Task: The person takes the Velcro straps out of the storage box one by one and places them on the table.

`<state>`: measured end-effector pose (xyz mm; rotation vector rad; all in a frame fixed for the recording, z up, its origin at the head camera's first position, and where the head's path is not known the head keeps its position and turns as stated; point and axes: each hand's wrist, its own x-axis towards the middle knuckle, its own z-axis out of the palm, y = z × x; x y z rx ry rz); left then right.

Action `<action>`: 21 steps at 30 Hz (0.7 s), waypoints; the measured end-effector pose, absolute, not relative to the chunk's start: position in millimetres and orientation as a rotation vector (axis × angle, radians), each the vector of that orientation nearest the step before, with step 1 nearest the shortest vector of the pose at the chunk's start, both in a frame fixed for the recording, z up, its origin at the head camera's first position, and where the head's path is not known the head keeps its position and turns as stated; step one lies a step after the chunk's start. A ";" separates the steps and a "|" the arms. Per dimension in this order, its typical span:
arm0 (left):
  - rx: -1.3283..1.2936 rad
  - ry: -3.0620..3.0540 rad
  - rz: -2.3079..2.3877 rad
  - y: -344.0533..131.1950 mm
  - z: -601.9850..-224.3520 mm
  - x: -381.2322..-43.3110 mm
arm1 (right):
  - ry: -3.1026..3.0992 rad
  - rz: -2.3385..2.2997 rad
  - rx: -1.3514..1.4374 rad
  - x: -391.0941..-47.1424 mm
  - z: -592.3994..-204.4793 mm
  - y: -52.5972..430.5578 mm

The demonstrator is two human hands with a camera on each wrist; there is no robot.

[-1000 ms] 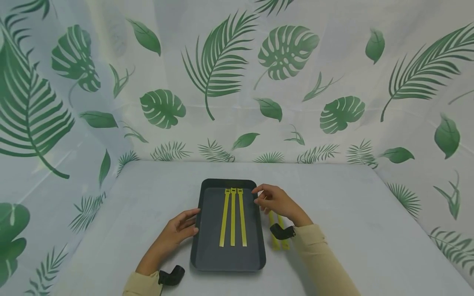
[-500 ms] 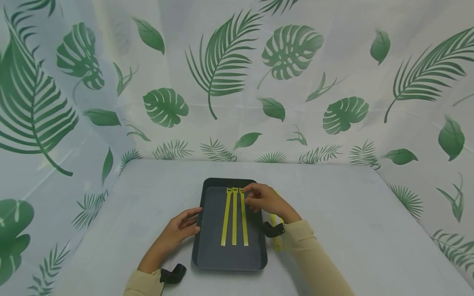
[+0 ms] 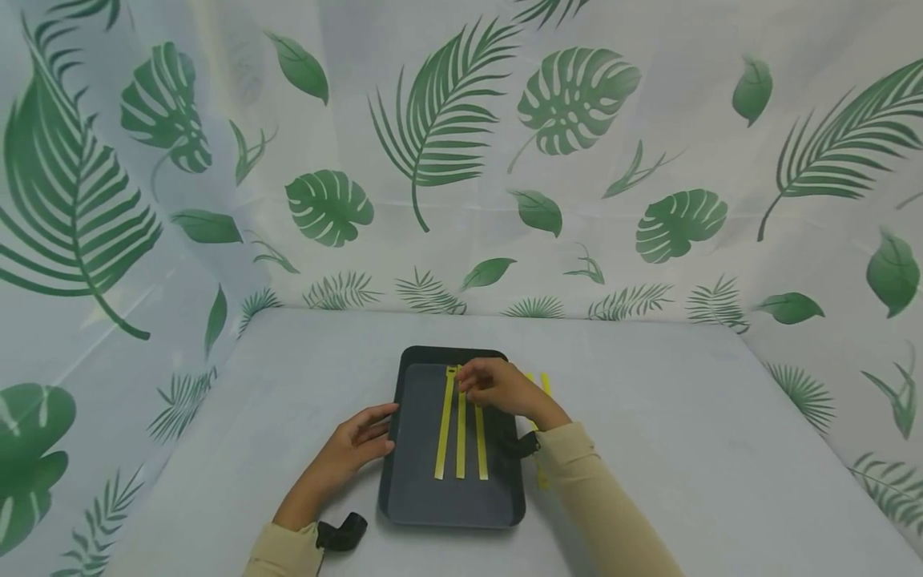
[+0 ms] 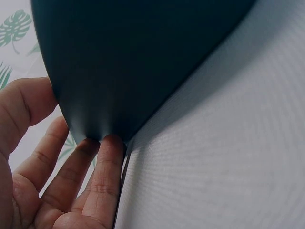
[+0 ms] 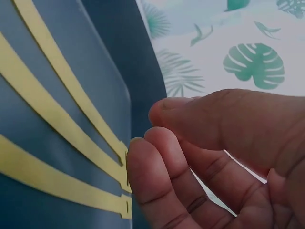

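Note:
A dark grey rectangular tray lies on the table with three yellow slotted-head straps side by side in it, heads at the far end. My left hand is at the tray's left side; in the left wrist view its thumb and fingertips touch the dark outer wall. Over the strap heads is my right hand, fingers bent, nothing between them. It hides the upper part of the right strap. In the right wrist view, a fingertip lies close beside the slotted heads.
More yellow straps lie on the table right of the tray, partly hidden by the right wrist. Black wrist cameras sit on both cuffs. A leaf-patterned curtain encloses the white table behind and at the sides.
My right hand has moved left from the tray's right rim to over the strap heads. My left hand stays at the tray's left side. The whole view has shifted slightly.

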<state>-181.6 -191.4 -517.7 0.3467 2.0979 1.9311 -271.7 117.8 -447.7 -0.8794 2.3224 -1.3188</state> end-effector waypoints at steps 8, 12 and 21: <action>0.367 2.091 1.937 -192.3 -520.6 -183.4 | 2.294 -1.248 -0.937 -278.1 -450.3 108.4; 0.368 2.090 1.937 -192.7 -521.4 -183.9 | 2.290 -1.202 -0.939 -282.3 -453.0 104.4; 0.370 2.096 1.940 -190.8 -520.1 -183.5 | 2.249 -1.192 -0.907 -290.8 -458.9 94.4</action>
